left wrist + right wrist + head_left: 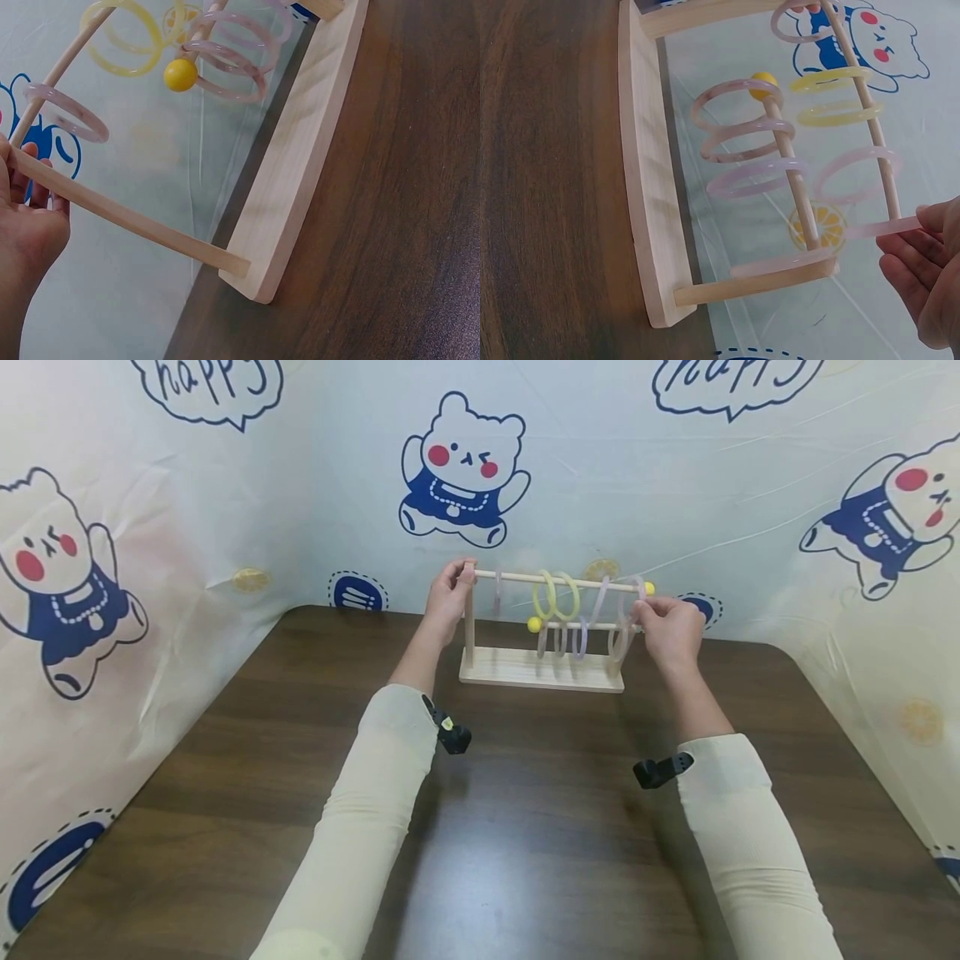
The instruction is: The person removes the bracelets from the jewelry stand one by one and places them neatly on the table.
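Observation:
A wooden bangle rack (540, 670) stands toward the far side of the table, its two rods hung with bangles. My left hand (448, 597) grips the top of its left post (127, 216). With my right hand (673, 631) I pinch a pale pink bangle (885, 229) at the right end of the upper rod (864, 97). Two yellow bangles (832, 122), a lilac-pink one and a mottled bangle (64, 101) also hang there. Several pinkish and purple bangles surround the lower rod (801, 206), which ends in a yellow ball (180, 75).
Another yellow ball (649, 588) sits at the upper rod's right end. Dark wood tabletop (510, 827) spreads in front of the rack. Cloth printed with cartoon bears (465, 468) rises behind the table and along both sides.

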`<state>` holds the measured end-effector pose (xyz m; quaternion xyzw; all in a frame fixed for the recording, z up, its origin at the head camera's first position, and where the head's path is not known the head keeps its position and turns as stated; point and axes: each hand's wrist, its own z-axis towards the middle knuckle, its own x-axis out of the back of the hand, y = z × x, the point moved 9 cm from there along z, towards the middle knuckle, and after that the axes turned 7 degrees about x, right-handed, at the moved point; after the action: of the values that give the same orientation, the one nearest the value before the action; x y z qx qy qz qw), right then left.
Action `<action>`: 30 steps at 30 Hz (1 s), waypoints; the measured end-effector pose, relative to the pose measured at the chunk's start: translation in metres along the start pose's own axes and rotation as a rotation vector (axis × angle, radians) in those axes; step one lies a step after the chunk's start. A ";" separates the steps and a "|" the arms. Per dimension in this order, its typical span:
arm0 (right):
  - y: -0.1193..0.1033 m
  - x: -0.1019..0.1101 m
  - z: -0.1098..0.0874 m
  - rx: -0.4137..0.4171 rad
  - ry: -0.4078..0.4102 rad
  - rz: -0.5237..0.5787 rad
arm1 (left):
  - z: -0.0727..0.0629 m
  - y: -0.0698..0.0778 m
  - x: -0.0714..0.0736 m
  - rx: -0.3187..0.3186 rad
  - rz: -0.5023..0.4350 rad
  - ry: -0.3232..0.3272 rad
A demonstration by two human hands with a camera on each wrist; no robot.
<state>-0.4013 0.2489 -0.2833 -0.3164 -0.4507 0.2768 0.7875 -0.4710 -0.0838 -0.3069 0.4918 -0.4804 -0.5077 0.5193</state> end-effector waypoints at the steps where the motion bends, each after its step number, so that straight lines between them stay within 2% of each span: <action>1: 0.000 0.001 0.000 0.001 0.007 0.003 | 0.000 0.000 0.000 0.001 0.001 -0.001; 8: 0.003 0.007 0.000 -0.011 0.055 0.016 | 0.001 -0.001 0.000 0.007 -0.007 -0.005; 15: 0.005 0.008 -0.002 -0.014 0.068 0.042 | 0.001 -0.001 0.001 0.008 -0.005 0.002; 24: 0.010 0.013 -0.003 -0.027 0.084 0.038 | -0.001 0.000 -0.003 0.009 -0.014 -0.025; 30: 0.007 0.014 -0.004 0.002 0.100 0.015 | 0.000 -0.001 -0.001 0.011 -0.017 -0.020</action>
<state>-0.3925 0.2629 -0.2824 -0.3326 -0.4079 0.2671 0.8072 -0.4713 -0.0828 -0.3077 0.4936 -0.4841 -0.5143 0.5074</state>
